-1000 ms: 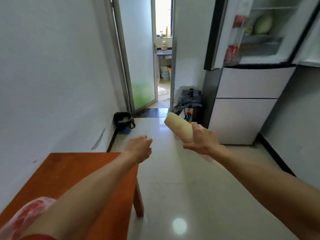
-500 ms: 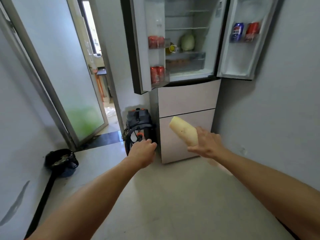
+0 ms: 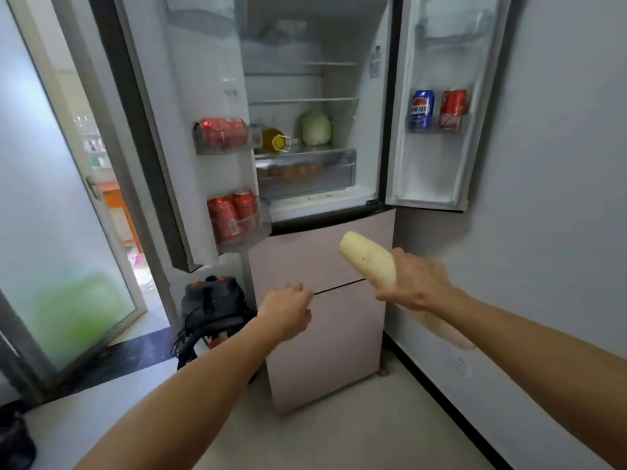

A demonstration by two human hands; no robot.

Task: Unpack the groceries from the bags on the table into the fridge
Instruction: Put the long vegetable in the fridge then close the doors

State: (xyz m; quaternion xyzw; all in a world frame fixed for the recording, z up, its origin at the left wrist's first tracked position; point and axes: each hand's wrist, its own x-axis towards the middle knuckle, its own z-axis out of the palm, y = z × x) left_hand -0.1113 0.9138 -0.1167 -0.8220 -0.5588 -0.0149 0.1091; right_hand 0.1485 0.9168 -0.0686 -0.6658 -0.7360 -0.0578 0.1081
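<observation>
Far left: frosted glass door [image 3: 61, 205], irrelevant to the job. Next, open left fridge door [image 3: 190, 137] with red cans [image 3: 222, 134] racked in its bins, swung wide to leave the shelves reachable. Below, left hand [image 3: 286, 310] loosely curled, holding nothing, probably free to steady a shelf or drawer. Inside the fridge [image 3: 305, 198]: oil bottle [image 3: 273, 140], pale cabbage [image 3: 316, 127], egg drawer [image 3: 305, 171]. Right of centre, right hand [image 3: 415, 283] wrapped around a white radish [image 3: 368, 257], held at mid-length, blunt end aimed up toward the compartment, likely for sliding in. Radish long, smooth, cream-coloured, faintly speckled, in front of the lower drawers, not yet inside. Far right: blue can [image 3: 421, 109] in open door.
</observation>
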